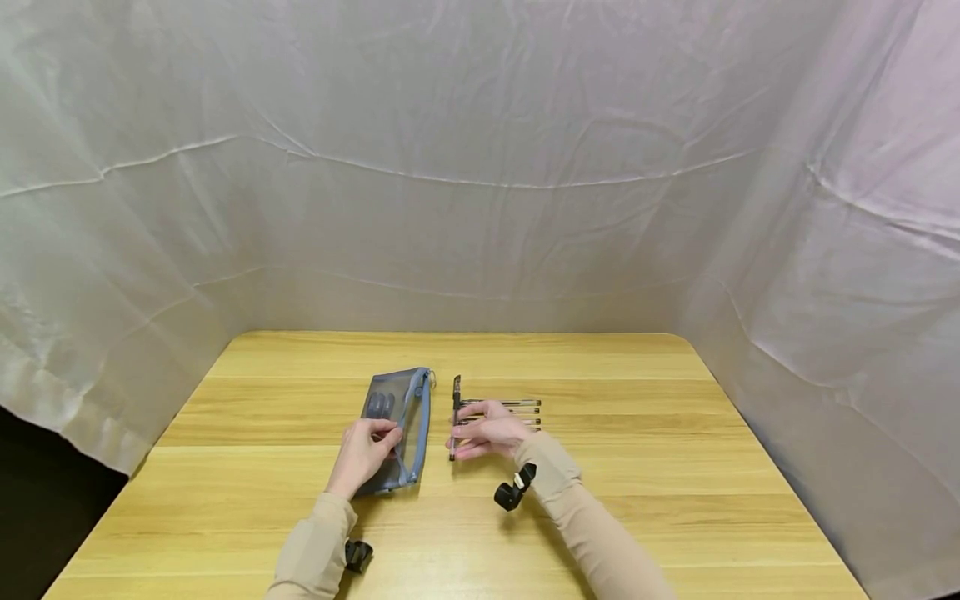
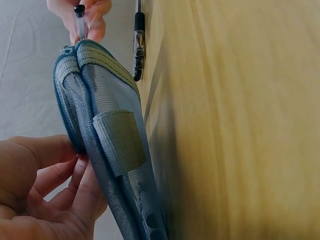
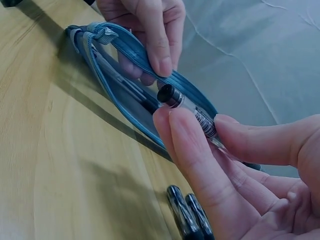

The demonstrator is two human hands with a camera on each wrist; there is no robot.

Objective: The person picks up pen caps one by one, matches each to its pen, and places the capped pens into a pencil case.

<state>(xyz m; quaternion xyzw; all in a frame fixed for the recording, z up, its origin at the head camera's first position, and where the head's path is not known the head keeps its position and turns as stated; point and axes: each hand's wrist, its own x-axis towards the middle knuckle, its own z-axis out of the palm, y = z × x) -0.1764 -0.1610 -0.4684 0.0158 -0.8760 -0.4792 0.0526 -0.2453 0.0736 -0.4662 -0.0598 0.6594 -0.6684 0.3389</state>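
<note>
A blue mesh zip pouch (image 1: 384, 385) lies on the table, its zipped mouth spread apart on the side facing my right hand. My left hand (image 1: 362, 452) pinches the upper edge of that mouth between thumb and fingers. With my right hand (image 1: 491, 429) I hold a clear-barrelled pen (image 3: 192, 112) with black ends, thumb against fingertips, just outside the opening. Inside the pouch lies a dark pen (image 3: 127, 90), seen through the gap in the right wrist view. Several similar pens (image 1: 528, 402) lie side by side under and beyond my right hand, partly hidden by it.
The wooden table (image 1: 637, 467) extends on both sides of the pouch and pens. Behind it and to the right hangs a pale cloth (image 1: 480, 233). Each sleeved wrist carries a small black camera mount (image 1: 510, 497).
</note>
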